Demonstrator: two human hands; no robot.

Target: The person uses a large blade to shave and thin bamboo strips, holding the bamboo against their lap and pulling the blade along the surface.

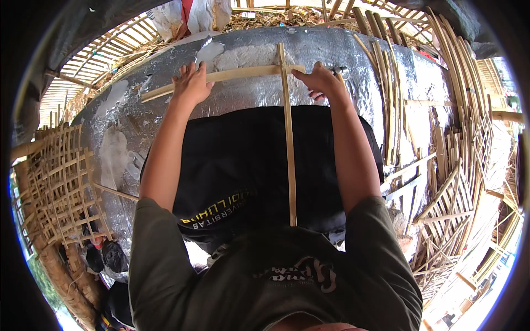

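Note:
Two flat, pale bamboo strips cross in front of me. The crosswise strip (243, 72) lies on a silvery foil-like sheet, and the lengthwise strip (289, 143) runs from the crossing back toward my body, over a black cloth (237, 149) on my lap. My left hand (191, 85) rests on the left part of the crosswise strip with its fingers spread. Just right of the crossing, my right hand (323, 81) has its thumb and forefinger closed at the strip's right end; its other fingers curl below. A small dark object (339, 70) beside that hand is too small to make out.
The silvery sheet (118, 107) spreads around me. A woven bamboo lattice (61, 187) stands at left. Loose bamboo strips (389, 99) and more lattice pieces (450, 204) crowd the right. Whitish sacks (207, 15) and bamboo scraps (262, 21) lie at the far edge.

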